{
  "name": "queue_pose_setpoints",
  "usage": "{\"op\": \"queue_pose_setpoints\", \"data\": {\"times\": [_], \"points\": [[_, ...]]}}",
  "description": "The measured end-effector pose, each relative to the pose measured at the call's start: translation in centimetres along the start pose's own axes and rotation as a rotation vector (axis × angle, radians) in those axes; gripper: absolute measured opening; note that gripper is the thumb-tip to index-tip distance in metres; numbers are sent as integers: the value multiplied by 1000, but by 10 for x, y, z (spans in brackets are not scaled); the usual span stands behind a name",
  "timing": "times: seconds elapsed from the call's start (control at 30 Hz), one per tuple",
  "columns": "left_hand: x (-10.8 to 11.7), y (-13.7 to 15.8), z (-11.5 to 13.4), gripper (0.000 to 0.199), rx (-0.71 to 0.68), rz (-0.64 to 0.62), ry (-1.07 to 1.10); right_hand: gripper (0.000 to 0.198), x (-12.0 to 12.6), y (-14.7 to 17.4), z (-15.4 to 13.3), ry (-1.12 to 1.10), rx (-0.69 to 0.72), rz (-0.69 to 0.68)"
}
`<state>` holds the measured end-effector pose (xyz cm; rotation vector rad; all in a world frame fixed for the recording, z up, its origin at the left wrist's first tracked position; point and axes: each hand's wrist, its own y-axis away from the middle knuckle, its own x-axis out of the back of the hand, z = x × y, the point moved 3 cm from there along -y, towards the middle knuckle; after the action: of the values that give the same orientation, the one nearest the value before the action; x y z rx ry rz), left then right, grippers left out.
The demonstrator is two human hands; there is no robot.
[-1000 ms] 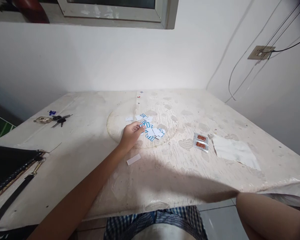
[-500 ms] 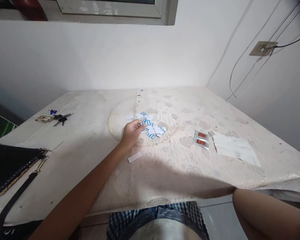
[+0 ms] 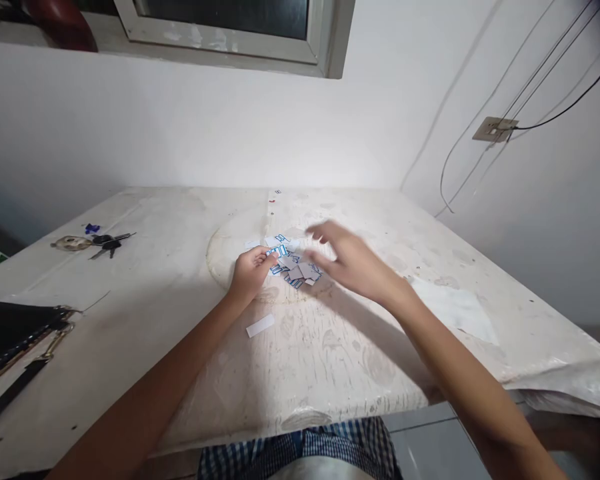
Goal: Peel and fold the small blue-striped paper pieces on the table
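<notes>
The right hand (image 3: pixel 350 261), out of view before, is now blurred near the paper pile (image 3: pixel 296 273) on the table (image 3: pixel 180 223), fingers apart. The left hand (image 3: pixel 250 272) still pinches a slip (image 3: pixel 280 251), its blue marks unreadable.

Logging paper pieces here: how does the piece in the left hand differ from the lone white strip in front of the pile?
The held piece shows blue markings; the lone strip looks plain. The held piece is pinched in the grip of the left hand; the lone strip lies on the table, apart from the pile. Both are small.
</notes>
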<state>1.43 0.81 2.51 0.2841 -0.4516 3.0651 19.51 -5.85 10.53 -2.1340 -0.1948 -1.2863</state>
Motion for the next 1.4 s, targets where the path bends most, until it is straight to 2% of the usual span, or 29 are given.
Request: {"op": "queue_pose_setpoints", "data": {"times": [0.1, 0.17, 0.27, 0.33, 0.5, 0.6, 0.8, 1.0, 1.23, 1.4], "points": [[3, -1, 0, 28, 23, 19, 3, 30, -27, -1, 10, 79, 2, -220], [4, -1, 0, 27, 28, 26, -12, 23, -42, 1, 17, 107, -49, -335], [4, 0, 0, 27, 28, 24, -41, 10, -53, 7, 22, 126, -114, -398], [4, 1, 0, 28, 31, 20, -44, 7, -54, 9, 21, 154, -103, -371], [5, 2, -1, 30, 45, 8, -48, 23, -60, 8, 22, 222, -26, -257], [5, 2, -1, 30, 40, -4, -56, 22, -61, 5, 31, 176, -69, -218], [4, 2, -3, 26, 35, -25, -57, 27, -54, -2, 60, -115, -188, -59], [2, 4, -2, 24, 59, -27, -67, 26, -62, -6, 83, -423, -286, 89], [2, 4, -2, 24, 84, -47, -52, 27, -71, -8, 85, -735, -408, 108], [1, 4, -4, 27, 94, -60, -79, 25, -77, -6, 86, -769, -377, 92]]}}
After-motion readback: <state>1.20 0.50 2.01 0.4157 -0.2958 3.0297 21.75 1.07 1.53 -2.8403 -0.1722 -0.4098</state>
